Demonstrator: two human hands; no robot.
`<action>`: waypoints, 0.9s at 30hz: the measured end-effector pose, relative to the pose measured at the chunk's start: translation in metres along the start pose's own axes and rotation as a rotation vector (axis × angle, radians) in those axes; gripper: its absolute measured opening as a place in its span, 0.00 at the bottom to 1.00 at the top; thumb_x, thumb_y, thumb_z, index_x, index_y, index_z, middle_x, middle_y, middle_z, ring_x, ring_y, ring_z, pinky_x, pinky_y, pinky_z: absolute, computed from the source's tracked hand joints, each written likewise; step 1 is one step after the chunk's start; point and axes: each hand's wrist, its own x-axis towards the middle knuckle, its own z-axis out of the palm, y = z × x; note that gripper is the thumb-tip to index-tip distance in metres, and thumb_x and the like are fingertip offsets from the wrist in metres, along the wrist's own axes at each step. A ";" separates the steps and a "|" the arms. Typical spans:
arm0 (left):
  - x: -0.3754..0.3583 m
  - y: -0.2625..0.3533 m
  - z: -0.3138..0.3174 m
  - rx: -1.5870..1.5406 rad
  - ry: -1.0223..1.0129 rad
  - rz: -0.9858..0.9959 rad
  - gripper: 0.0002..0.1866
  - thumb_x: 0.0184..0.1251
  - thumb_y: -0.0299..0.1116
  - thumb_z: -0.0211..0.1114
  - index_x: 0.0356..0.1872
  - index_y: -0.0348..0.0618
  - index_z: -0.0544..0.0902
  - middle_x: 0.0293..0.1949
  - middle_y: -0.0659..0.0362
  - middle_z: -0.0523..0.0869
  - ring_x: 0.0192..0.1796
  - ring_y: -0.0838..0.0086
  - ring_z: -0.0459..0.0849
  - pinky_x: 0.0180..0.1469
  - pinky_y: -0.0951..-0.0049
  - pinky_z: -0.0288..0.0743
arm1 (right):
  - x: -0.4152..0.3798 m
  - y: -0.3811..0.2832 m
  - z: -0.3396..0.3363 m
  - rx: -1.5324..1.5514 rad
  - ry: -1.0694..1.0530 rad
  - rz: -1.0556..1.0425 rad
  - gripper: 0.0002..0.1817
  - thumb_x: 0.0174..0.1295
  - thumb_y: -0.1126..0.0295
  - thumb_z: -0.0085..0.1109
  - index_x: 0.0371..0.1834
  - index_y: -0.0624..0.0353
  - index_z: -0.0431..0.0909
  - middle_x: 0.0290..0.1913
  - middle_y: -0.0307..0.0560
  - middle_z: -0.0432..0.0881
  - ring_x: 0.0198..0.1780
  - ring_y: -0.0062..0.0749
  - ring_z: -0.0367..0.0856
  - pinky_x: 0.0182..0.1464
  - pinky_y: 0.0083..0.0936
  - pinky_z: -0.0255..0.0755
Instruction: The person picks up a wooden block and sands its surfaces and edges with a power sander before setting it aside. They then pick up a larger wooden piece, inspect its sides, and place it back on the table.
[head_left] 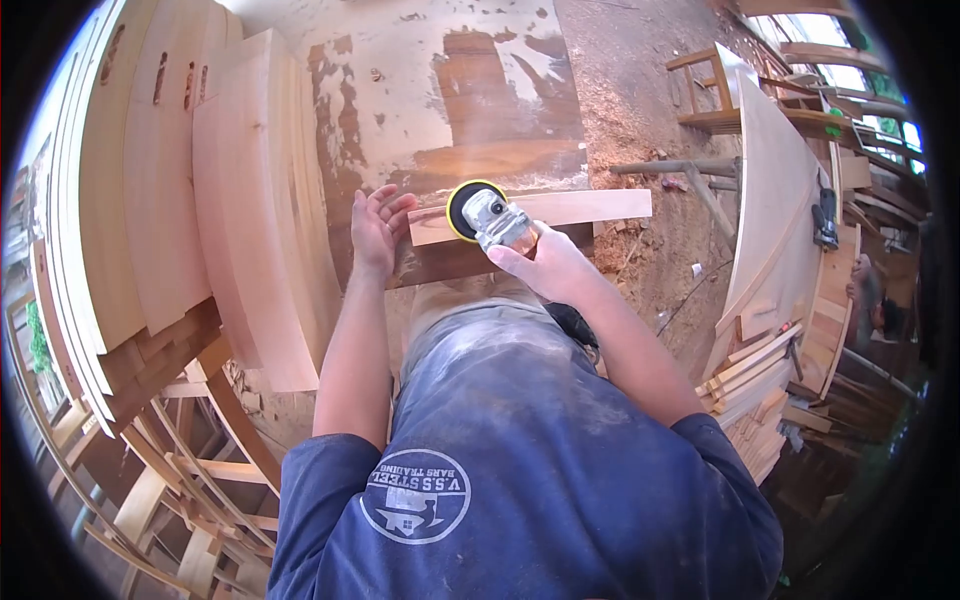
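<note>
My right hand point(545, 262) is wrapped round the body of an angle grinder point(497, 222) fitted with a round, yellow-edged sanding disc point(460, 212). The disc overlaps the left part of a pale wooden board point(590, 206), which lies crosswise in front of me. Beside the board's left end is my left hand point(378, 228), palm turned up and fingers apart, holding nothing. Under the board is a dusty brown worktable point(505, 110) with pale powder spread over much of its top.
Large planks point(240, 200) are stacked on my left, above wooden frames point(190, 470). To the right, a big pale panel point(770, 190) leans near a stack of wood strips point(745, 400). Sawdust covers the ground point(640, 110). Part of another person point(870, 290) shows at the far right.
</note>
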 end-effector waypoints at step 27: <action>-0.003 0.010 0.100 1.581 0.295 0.309 0.25 0.81 0.53 0.63 0.39 0.38 0.91 0.39 0.45 0.92 0.45 0.48 0.91 0.53 0.50 0.82 | -0.065 0.115 -0.063 0.458 0.360 0.171 0.38 0.72 0.40 0.72 0.65 0.68 0.83 0.52 0.54 0.93 0.55 0.40 0.92 0.61 0.36 0.81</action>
